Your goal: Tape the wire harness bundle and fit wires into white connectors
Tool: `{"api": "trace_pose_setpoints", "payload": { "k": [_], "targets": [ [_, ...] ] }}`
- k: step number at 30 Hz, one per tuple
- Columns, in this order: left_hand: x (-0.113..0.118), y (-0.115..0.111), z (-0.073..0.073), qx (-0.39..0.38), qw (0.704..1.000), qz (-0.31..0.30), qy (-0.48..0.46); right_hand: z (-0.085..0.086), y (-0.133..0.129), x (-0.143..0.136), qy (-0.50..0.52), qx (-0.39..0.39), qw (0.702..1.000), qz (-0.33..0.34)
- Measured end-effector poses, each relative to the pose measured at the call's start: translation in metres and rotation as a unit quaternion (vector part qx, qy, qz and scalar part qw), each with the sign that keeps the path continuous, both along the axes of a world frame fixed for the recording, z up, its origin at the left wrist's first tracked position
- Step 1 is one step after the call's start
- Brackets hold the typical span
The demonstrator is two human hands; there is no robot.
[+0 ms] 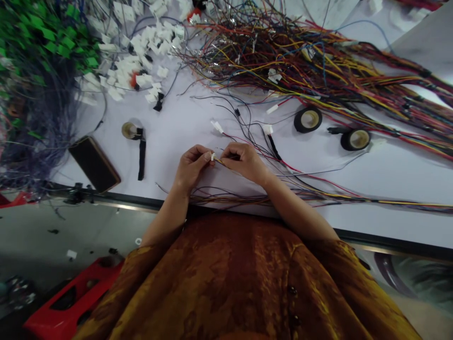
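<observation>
Near the table's front edge, my left hand (191, 166) pinches a small white connector (213, 157) between thumb and finger. Just right of it, my right hand (244, 162) is closed on a thin wire (220, 162) that meets the connector. Past my right hand lie a white connector with a red wire (217, 126) and another white connector with a black sleeve (268, 129). A bundle of thin wires (314, 194) runs along the front edge, partly beneath my right forearm.
Loose wires (255, 52) pile at the back, beside white connectors (123, 75) and green-tagged cables (53, 38). Black tape rolls (307, 119) lie right; a nearly used roll (130, 131) and a phone (95, 164) lie left. A red plastic object (71, 302) is below the table.
</observation>
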State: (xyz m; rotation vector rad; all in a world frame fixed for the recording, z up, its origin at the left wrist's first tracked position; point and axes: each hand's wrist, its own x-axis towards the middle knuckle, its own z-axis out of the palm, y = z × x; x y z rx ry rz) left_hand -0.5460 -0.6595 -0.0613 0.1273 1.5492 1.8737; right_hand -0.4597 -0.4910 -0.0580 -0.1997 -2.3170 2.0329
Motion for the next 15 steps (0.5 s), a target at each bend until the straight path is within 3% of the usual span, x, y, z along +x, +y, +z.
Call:
{"api": "trace_pose_setpoints", "payload": {
  "k": [8, 15],
  "targets": [
    [-0.001, -0.002, -0.002, -0.017, 1.000, -0.005, -0.006, -0.002, 0.000, -0.002, 0.006, -0.023, 1.000, -0.010],
    [0.005, -0.002, 0.001, -0.082, 0.986, -0.002, 0.143, -0.009, -0.012, 0.004, 0.041, 0.078, 0.995, -0.052]
  ]
}}
